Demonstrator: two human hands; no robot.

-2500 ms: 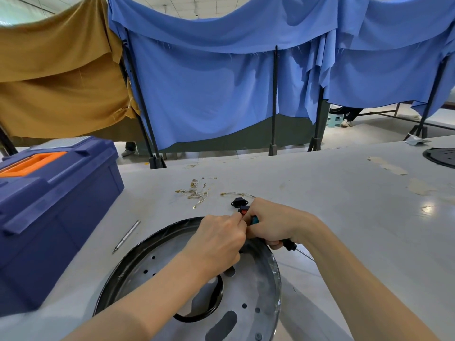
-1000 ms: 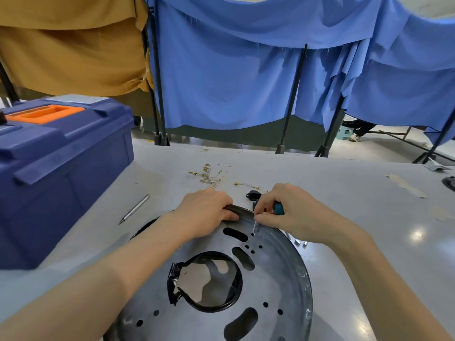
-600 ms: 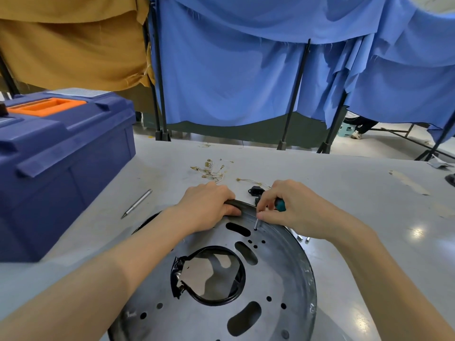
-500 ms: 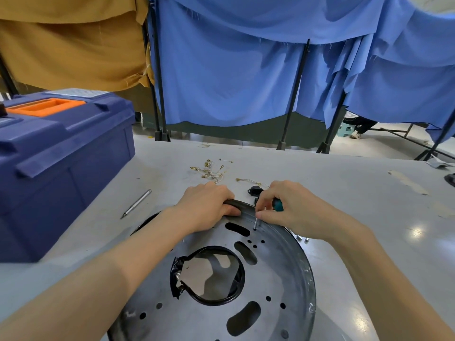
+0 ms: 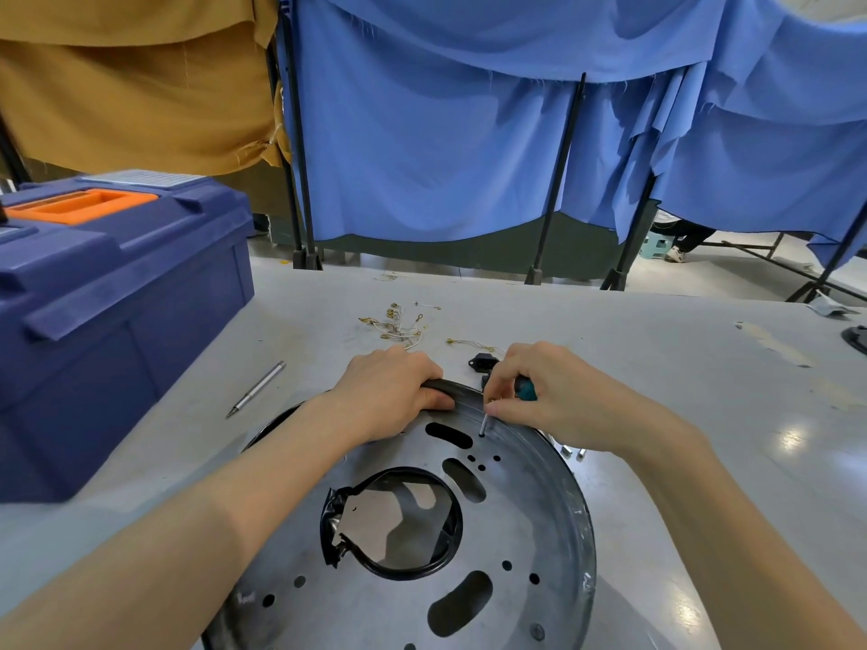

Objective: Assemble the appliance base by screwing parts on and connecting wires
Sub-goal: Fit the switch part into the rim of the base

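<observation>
The appliance base (image 5: 525,509), a round metal plate with a big centre hole and several slots, lies flat on the grey table (image 5: 703,391) right in front of me. My left hand (image 5: 389,396) sits at the plate's twelve o'clock, fingers curled over the dark rim and thumb on the inside, gripping it. My right hand (image 5: 558,401) is at about one o'clock, fingers closed round a screwdriver (image 5: 526,390) with a teal handle. Its thin shaft slants down and its tip meets the plate by a small hole just inside the rim.

Beyond my hands, at twelve o'clock, loose wires (image 5: 399,323) with gold terminals lie scattered, and a small black part (image 5: 481,363) rests just past my right fingers. A silver pen-like rod (image 5: 257,389) lies at ten o'clock, and the blue toolbox (image 5: 117,321) with an orange handle stands at nine. A few small metal pieces (image 5: 572,451) lie just outside the rim at two o'clock.
</observation>
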